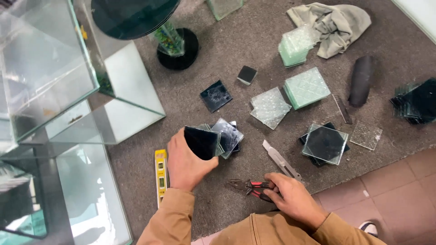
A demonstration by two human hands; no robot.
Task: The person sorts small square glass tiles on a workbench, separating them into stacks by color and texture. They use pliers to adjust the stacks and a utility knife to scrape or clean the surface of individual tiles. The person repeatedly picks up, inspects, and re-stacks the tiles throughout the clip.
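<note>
Left hand [185, 164] clamps a dark square glass tile [201, 142] upright between thumb and fingers while right hand [290, 196] closes on red-handled pliers [251, 187] just leftward; gripping clear of edges seems wise.

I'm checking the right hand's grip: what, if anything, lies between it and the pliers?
Nothing visible does. The right hand already rests on the red-handled pliers on the carpet. The utility knife lies just beyond, not between. The left hand holds a dark glass square.
</note>
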